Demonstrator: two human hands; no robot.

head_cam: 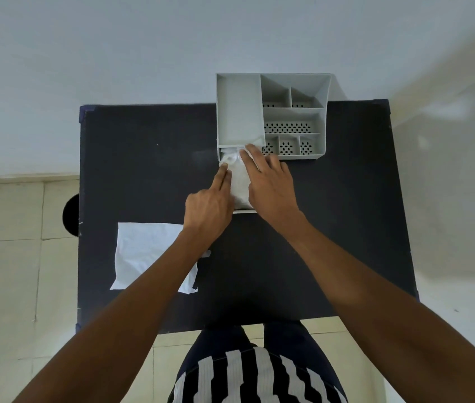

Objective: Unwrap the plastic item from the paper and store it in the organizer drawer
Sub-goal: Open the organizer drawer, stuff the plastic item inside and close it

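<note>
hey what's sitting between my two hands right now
In the head view, the plastic item lies in the pulled-out drawer, between your left hand and right hand.

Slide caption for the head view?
Both hands press the plastic item into the organizer's open drawer.

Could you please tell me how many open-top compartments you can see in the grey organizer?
7. In the organizer: one tall left bin, two at back, one wide middle, three small in front; a hand partly hides the leftmost.

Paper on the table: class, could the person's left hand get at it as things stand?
Probably yes. The paper lies flat under the left forearm, nothing on it; the left hand need only draw back from the drawer.
</note>
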